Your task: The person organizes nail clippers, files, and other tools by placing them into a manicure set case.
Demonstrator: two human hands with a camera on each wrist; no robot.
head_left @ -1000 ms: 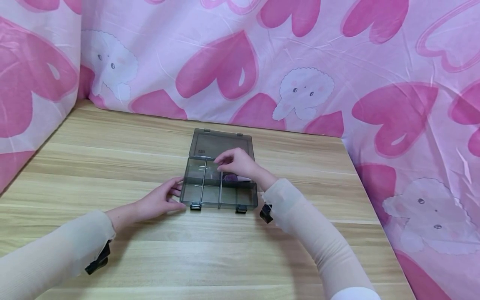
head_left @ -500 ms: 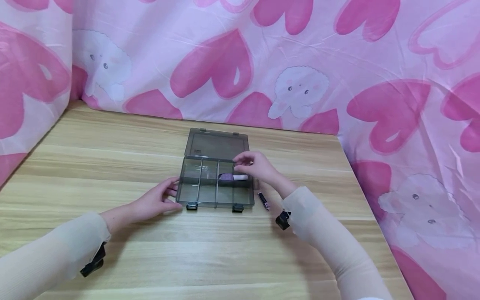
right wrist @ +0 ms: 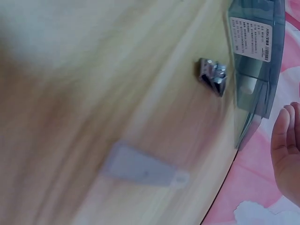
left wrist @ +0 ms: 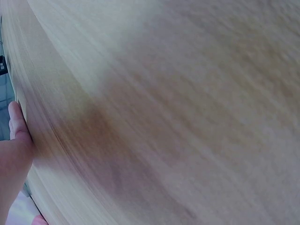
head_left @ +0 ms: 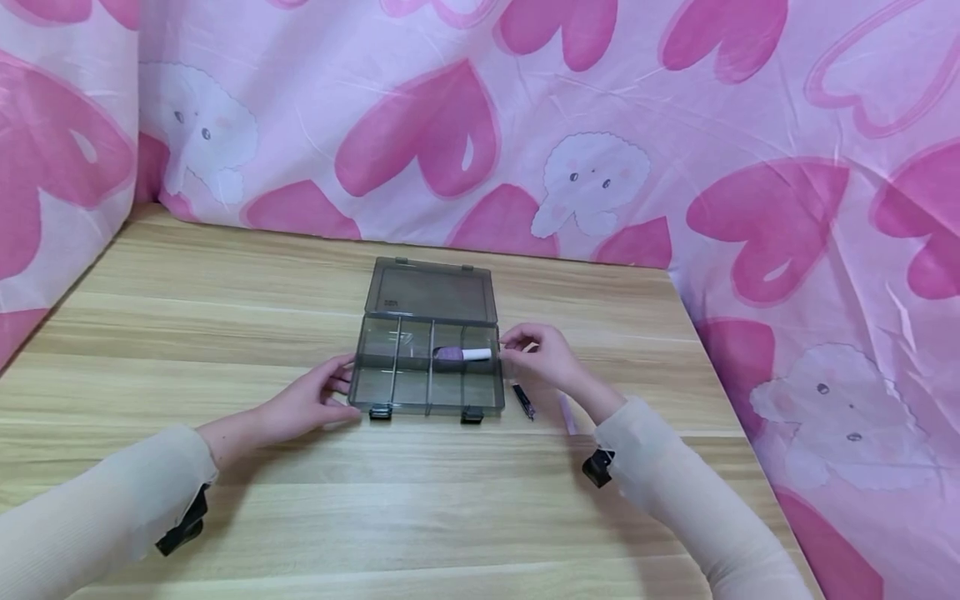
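A smoky see-through divider box (head_left: 412, 392) lies with its lid (head_left: 431, 290) folded back. In a right-hand compartment rests a nail polish bottle (head_left: 450, 354), purple with a white cap. My left hand (head_left: 307, 402) rests along the box's left wall, thumb by the front corner; the left wrist view catches only part of that hand (left wrist: 18, 124). Just off the right wall is my right hand (head_left: 543, 354), fingers loosely bent and holding nothing. Below it, a nail clipper (head_left: 522, 401) lies on the table close to the box.
A pale lilac, tapered flat piece (right wrist: 140, 165) lies on the wood-grain table (head_left: 420, 508), partly behind my right wrist in the head view. Pink heart-patterned cloth (head_left: 420, 133) rises behind and at both sides. Two black latches (head_left: 380, 412) sit at the box's front.
My right hand has moved from over the compartments rightward past the box's right wall. The nail polish bottle, nail clipper and lilac piece have come into view. The left hand stays by the box.
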